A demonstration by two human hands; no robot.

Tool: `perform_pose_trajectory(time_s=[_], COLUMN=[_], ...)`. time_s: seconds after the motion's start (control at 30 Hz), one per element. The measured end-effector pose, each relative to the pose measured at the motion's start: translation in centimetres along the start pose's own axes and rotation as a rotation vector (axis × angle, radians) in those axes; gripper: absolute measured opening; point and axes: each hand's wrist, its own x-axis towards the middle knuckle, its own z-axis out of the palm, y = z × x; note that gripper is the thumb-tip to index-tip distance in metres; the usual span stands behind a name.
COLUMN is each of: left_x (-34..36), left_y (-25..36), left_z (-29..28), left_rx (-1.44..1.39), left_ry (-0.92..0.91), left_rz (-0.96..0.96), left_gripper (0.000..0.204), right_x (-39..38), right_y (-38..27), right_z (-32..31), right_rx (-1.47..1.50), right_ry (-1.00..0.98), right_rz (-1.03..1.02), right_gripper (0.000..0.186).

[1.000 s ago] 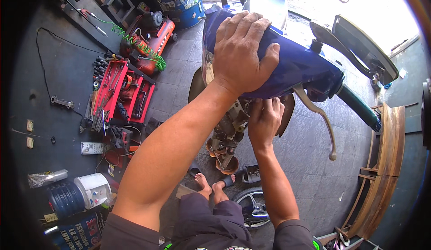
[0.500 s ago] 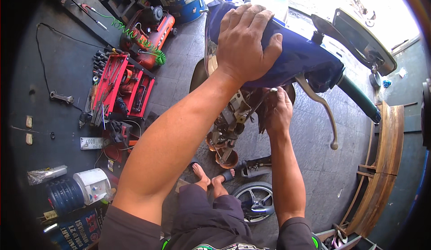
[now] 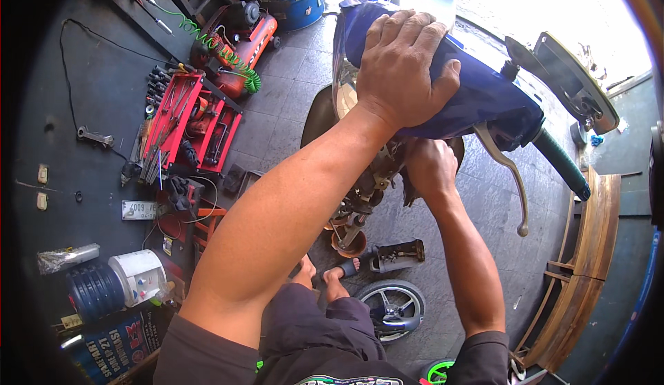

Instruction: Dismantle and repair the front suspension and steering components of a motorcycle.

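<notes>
A blue handlebar cowl [image 3: 477,88] of a motorcycle is in front of me, with a dark grip [image 3: 561,164], a metal lever [image 3: 508,167] and a mirror [image 3: 570,74] at its right side. My left hand [image 3: 408,70] lies over the top of the cowl, fingers stretched out and thumb apart. Beneath the cowl's near edge my right hand [image 3: 432,167] is closed, its fingers curled and partly hidden among dark parts; what they hold cannot be made out. Below, the bare front fork [image 3: 354,229] hangs without a wheel.
A red tool cart [image 3: 197,126] and a red compressor [image 3: 252,50] stand to the left, near a blue drum [image 3: 301,12]. A loose wheel [image 3: 394,309] and a dark part [image 3: 398,256] lie by my feet. Wooden benches [image 3: 595,240] line the right wall.
My right hand has turned and pushed farther in under the cowl, its fingers now more hidden. My left hand stays on the cowl. The whole view has shifted slightly.
</notes>
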Motion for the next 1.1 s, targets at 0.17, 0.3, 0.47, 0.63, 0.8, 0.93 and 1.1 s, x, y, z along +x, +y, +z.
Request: perform_pose_trajectory(time_s=[0.17, 0.3, 0.47, 0.63, 0.8, 0.93, 1.1], left_x=[0.2, -0.2, 0.0, 0.3, -0.1, 0.2, 0.2], left_y=[-0.1, -0.2, -0.1, -0.2, -0.4, -0.4, -0.2], left_z=[0.1, 0.0, -0.2, -0.1, 0.0, 0.1, -0.1], left_rx=[-0.022, -0.012, -0.021, -0.034, -0.012, -0.024, -0.025], left_ry=[-0.003, -0.021, -0.025, -0.021, -0.013, 0.011, 0.006], left_rz=[-0.007, -0.013, -0.015, 0.005, 0.005, 0.018, 0.021], left_gripper=[0.048, 0.049, 0.049, 0.048, 0.047, 0.046, 0.046], right_x=[2.2, 1.4, -0.2, 0.4, -2.3, -2.9, -2.7], right_y=[-0.4, 0.7, 0.9, 3.2, -0.1, -3.3, -2.7], right_z=[-0.8, 0.6, 3.4, 3.7, 2.5, 1.8, 3.6], right_rx=[0.115, 0.104, 0.031, 0.187, 0.406, 0.209, 0.335], right_ry=[0.15, 0.116, 0.568, 0.293, 0.376, 0.457, 0.715], right_rz=[-0.558, -0.556, -0.392, -0.702, -0.435, -0.089, -0.118], right_gripper=[0.019, 0.034, 0.044, 0.047, 0.034, 0.024, 0.015])
